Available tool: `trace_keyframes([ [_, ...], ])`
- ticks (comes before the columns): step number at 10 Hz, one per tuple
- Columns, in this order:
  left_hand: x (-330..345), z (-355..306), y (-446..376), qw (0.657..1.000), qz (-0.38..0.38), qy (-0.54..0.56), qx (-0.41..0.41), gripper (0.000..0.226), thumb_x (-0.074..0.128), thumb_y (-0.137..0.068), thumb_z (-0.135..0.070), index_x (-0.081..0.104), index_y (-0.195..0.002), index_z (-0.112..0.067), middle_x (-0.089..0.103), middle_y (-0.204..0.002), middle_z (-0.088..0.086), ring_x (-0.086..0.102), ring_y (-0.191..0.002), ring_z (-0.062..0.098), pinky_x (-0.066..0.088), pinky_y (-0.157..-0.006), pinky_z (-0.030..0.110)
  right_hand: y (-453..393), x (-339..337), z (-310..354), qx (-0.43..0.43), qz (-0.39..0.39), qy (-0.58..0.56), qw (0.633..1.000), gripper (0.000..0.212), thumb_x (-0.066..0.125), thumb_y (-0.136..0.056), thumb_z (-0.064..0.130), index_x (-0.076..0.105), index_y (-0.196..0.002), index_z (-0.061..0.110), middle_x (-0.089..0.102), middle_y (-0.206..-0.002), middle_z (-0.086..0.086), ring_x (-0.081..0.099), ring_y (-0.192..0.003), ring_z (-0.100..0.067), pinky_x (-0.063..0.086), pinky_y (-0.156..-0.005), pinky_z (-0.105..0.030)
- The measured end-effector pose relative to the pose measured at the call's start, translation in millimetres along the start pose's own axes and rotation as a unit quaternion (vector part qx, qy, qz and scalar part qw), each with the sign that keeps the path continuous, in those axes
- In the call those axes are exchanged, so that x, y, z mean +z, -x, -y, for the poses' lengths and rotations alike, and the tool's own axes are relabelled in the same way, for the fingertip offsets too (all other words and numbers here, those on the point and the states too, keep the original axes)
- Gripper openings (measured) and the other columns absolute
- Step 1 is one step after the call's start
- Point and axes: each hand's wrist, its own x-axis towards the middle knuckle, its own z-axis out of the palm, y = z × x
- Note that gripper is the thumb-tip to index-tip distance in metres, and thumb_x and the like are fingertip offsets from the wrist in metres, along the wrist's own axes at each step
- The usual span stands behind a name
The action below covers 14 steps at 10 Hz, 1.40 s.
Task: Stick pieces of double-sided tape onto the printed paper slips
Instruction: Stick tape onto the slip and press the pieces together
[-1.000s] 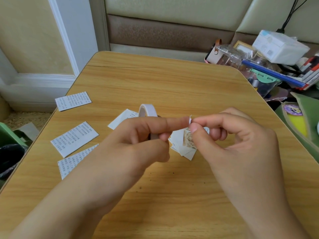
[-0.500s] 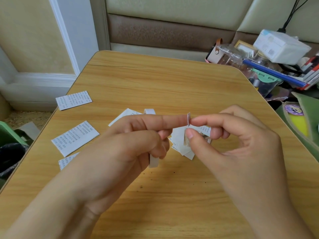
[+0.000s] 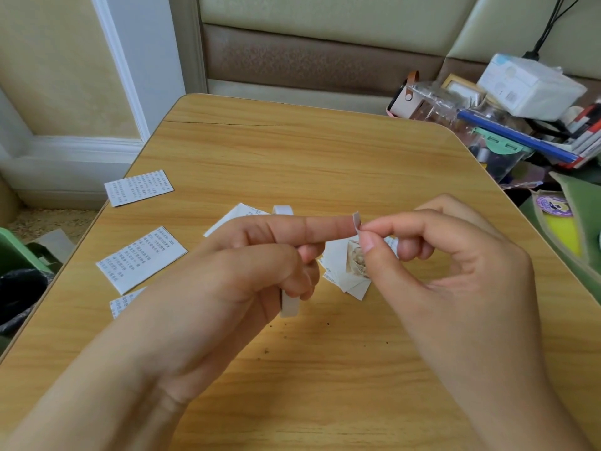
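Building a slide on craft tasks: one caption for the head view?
Left hand holds the tape roll while right hand pinches a tape piece off its fingertip.

Beyond the desk's [image 3: 292, 151] right edge lie a white tissue pack [image 3: 530, 84], a blue folder [image 3: 514, 136] and clear plastic boxes [image 3: 435, 107].

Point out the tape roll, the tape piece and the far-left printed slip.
tape roll [image 3: 289, 304], head view, lower rim below left hand.
tape piece [image 3: 356, 220], head view, its middle.
far-left printed slip [image 3: 139, 188], head view, its centre.
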Motion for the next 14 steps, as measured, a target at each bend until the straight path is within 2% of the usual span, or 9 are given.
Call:
trace_keyframes([
  [2, -4, 8, -1, 0.998, -0.014, 0.054, 0.007, 0.055, 0.052, -0.062, -0.004, 0.052, -0.110, 0.023, 0.055, -0.055, -0.007, 0.052, -0.049, 0.002, 0.044, -0.050, 0.014, 0, -1, 1, 0.013, 0.011, -0.042, 0.999, 0.006, 0.067, -0.079, 0.023, 0.069, -0.078, 0.028, 0.050, -0.069, 0.003, 0.050, -0.069, -0.010, 0.036, -0.067, -0.010],
  [5, 2, 6, 0, 0.999, -0.038, -0.004, 0.009, 0.048, 0.054, -0.059, -0.008, 0.063, -0.103, 0.009, 0.047, -0.055, -0.010, 0.043, -0.049, 0.003, 0.038, -0.049, 0.012, -1, 1, 3, 0.045, -0.002, -0.057, 0.997, 0.004, 0.065, -0.078, 0.031, 0.067, -0.074, 0.031, 0.048, -0.065, 0.007, 0.048, -0.067, -0.006, 0.035, -0.065, -0.009],
  [6, 8, 3, 5, 0.996, -0.053, -0.059, 0.041, 0.050, 0.051, -0.061, -0.006, 0.075, -0.098, -0.029, 0.038, -0.065, -0.007, 0.031, -0.060, 0.022, 0.030, -0.051, 0.017, -1, 1, 4, 0.062, -0.007, -0.059, 0.996, 0.006, 0.065, -0.077, 0.036, 0.067, -0.074, 0.032, 0.047, -0.064, 0.007, 0.048, -0.066, -0.006, 0.035, -0.064, -0.008],
  [7, 11, 2, 7, 0.988, -0.061, -0.123, 0.075, 0.056, 0.051, -0.064, -0.007, 0.070, -0.099, -0.045, 0.037, -0.069, -0.006, 0.034, -0.061, 0.014, 0.033, -0.053, 0.012, -1, 1, 3, 0.078, -0.003, -0.078, 0.994, 0.007, 0.065, -0.076, 0.037, 0.069, -0.074, 0.031, 0.048, -0.063, 0.005, 0.048, -0.065, -0.006, 0.035, -0.064, -0.008],
  [9, 13, 0, 6, 0.985, -0.066, -0.136, 0.082, 0.058, 0.053, -0.064, -0.007, 0.068, -0.102, -0.048, 0.038, -0.069, -0.006, 0.039, -0.062, 0.005, 0.035, -0.057, 0.009, -1, 1, 0, 0.103, 0.009, -0.134, 0.986, 0.010, 0.068, -0.077, 0.036, 0.071, -0.072, 0.028, 0.053, -0.064, -0.004, 0.050, -0.064, -0.011, 0.039, -0.062, -0.015],
  [11, 12, 0, 6, 0.993, -0.053, -0.082, 0.067, 0.054, 0.051, -0.062, -0.004, 0.073, -0.099, -0.038, 0.036, -0.068, -0.006, 0.030, -0.064, 0.028, 0.029, -0.052, 0.025, -1, 2, -1, 0.121, 0.011, -0.155, 0.980, 0.010, 0.067, -0.078, 0.036, 0.072, -0.077, 0.028, 0.058, -0.067, -0.004, 0.054, -0.066, -0.014, 0.044, -0.064, -0.033],
  [12, 10, 2, 5, 0.994, -0.048, -0.065, 0.073, 0.054, 0.055, -0.059, -0.005, 0.074, -0.098, -0.036, 0.036, -0.069, -0.008, 0.030, -0.064, 0.022, 0.030, -0.052, 0.018, -1, 2, 1, 0.123, 0.006, -0.157, 0.980, 0.006, 0.068, -0.080, 0.029, 0.072, -0.077, 0.028, 0.060, -0.069, -0.004, 0.056, -0.067, -0.016, 0.045, -0.065, -0.037],
  [13, 8, 3, 5, 0.996, -0.019, -0.031, 0.083, 0.051, 0.057, -0.054, -0.019, 0.074, -0.100, -0.034, 0.038, -0.069, -0.011, 0.034, -0.063, 0.011, 0.035, -0.056, 0.012, -1, 2, 2, 0.123, -0.003, -0.165, 0.979, 0.008, 0.064, -0.079, 0.032, 0.072, -0.082, 0.030, 0.061, -0.071, 0.000, 0.057, -0.069, -0.017, 0.047, -0.069, -0.044],
  [14, 7, 4, 5, 0.996, -0.010, -0.001, 0.085, 0.049, 0.057, -0.055, -0.023, 0.074, -0.100, -0.033, 0.039, -0.070, -0.010, 0.036, -0.063, 0.009, 0.038, -0.058, 0.012, -1, 2, 3, 0.111, -0.009, -0.161, 0.981, 0.009, 0.069, -0.076, 0.034, 0.072, -0.084, 0.032, 0.051, -0.067, 0.002, 0.052, -0.066, -0.014, 0.045, -0.068, -0.032],
])
